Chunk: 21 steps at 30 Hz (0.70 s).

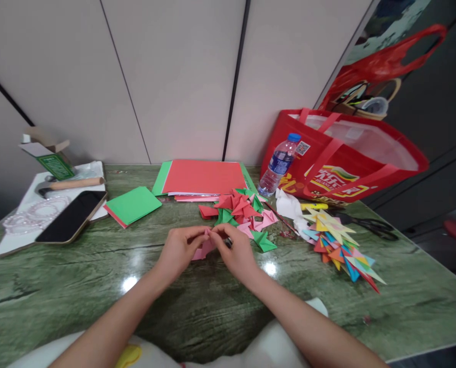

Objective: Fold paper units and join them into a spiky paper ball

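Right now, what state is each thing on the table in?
left hand, pinching the pink paper
right hand, pinching it too
pink paper, partly folded, held by both hands
red bag, open at the top
water bottle, capped, standing by the red bag
phone, face up, screen dark
cardboard box, flap open

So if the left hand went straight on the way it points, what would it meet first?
Probably the right hand, whose fingertips face the left hand across the pink paper both pinch. The folded pieces lie beyond.

Phone [71,217], hammer [69,184], bottle [279,164] and scissors [369,225] lie around.
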Each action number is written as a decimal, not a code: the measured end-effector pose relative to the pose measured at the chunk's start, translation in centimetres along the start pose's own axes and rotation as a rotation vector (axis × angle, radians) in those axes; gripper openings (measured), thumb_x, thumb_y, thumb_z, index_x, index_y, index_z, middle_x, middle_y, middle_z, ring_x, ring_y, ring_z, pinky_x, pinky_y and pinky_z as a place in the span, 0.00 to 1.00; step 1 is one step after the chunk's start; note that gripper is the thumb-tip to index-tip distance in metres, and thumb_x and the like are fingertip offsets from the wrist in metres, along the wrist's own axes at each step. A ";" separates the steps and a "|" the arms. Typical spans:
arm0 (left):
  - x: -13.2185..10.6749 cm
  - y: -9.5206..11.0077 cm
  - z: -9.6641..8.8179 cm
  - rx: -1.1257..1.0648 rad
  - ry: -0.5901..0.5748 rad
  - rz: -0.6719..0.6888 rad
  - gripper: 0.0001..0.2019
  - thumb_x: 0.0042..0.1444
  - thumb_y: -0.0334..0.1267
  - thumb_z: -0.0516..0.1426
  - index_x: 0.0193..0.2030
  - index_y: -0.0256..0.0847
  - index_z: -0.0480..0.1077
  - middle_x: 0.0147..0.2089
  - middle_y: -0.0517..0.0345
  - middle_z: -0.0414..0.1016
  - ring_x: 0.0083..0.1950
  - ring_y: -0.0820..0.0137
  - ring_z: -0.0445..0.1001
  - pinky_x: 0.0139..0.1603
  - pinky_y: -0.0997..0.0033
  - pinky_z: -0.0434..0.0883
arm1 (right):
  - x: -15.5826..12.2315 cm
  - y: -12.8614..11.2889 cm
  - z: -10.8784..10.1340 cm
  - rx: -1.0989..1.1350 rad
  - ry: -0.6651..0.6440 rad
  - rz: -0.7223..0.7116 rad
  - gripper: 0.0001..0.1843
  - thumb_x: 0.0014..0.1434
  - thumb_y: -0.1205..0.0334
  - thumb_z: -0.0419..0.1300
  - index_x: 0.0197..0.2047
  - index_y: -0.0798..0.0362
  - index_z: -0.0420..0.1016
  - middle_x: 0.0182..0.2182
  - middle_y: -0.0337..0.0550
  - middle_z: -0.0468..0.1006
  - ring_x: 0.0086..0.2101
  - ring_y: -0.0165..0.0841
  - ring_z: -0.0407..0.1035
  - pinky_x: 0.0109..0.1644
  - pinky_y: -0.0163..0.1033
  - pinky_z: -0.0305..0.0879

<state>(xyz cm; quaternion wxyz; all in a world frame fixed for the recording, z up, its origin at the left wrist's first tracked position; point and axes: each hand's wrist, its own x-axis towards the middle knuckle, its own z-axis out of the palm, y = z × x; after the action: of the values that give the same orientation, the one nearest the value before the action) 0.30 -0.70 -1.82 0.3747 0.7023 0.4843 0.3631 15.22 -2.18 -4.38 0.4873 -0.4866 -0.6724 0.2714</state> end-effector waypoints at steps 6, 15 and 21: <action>0.2 1.0 -0.4 -0.195 -0.074 -0.130 0.13 0.48 0.41 0.58 0.37 0.37 0.78 0.31 0.57 0.79 0.29 0.68 0.72 0.29 0.73 0.70 | 0.4 0.3 -0.3 0.204 -0.008 0.149 0.05 0.52 0.60 0.59 0.29 0.52 0.70 0.29 0.41 0.73 0.31 0.33 0.68 0.36 0.38 0.64; 0.5 0.6 -1.5 -0.330 -0.126 -0.245 0.18 0.41 0.42 0.63 0.39 0.34 0.76 0.25 0.56 0.75 0.21 0.76 0.66 0.21 0.77 0.65 | 0.6 0.0 -0.4 0.549 -0.039 0.337 0.11 0.43 0.59 0.66 0.27 0.51 0.67 0.23 0.36 0.70 0.24 0.28 0.65 0.29 0.34 0.62; 0.5 0.5 -1.2 -0.219 0.071 -0.171 0.14 0.38 0.40 0.65 0.31 0.35 0.72 0.25 0.59 0.71 0.25 0.74 0.67 0.22 0.77 0.64 | 0.3 -0.1 -0.1 0.470 -0.048 0.255 0.06 0.47 0.61 0.63 0.28 0.51 0.69 0.26 0.38 0.72 0.27 0.30 0.67 0.32 0.37 0.65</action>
<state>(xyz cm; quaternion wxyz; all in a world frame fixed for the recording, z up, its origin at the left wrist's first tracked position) -0.37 -0.17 -0.73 0.4614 0.6001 0.5126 0.4052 15.28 -1.98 -4.13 0.5325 -0.4343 -0.5356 0.4908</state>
